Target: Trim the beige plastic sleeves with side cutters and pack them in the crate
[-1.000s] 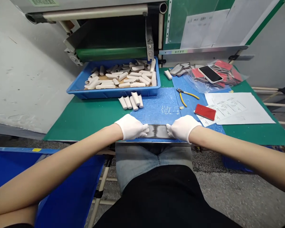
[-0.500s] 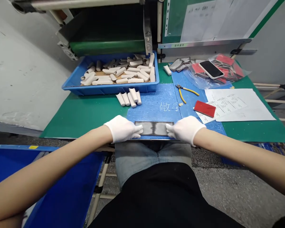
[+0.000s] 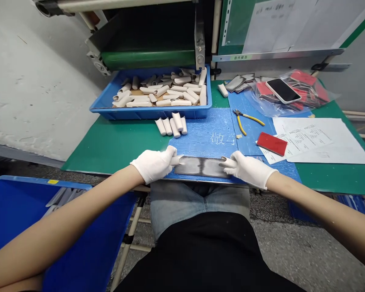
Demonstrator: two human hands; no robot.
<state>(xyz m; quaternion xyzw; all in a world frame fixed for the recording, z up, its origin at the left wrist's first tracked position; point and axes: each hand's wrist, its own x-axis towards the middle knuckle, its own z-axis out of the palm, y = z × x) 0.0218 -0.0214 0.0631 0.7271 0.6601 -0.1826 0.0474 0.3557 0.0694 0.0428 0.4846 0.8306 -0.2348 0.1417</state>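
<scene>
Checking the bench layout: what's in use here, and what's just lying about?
In use: left hand and right hand, gloved, fingertips at the ends of the dark grey strip on the blue mat.

Lying about: white rolls, blue tray, pliers, red pad, phone, papers.

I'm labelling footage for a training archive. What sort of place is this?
Likely a factory workshop for small parts. The white-gloved left hand and right hand touch a grey strip on a blue mat, beside a blue tray of white rolled pieces, with a green-rollered machine behind.

The person wears white cotton gloves (image 3: 153, 165), a black top (image 3: 197, 255), and faded blue jeans (image 3: 182, 202).
</scene>
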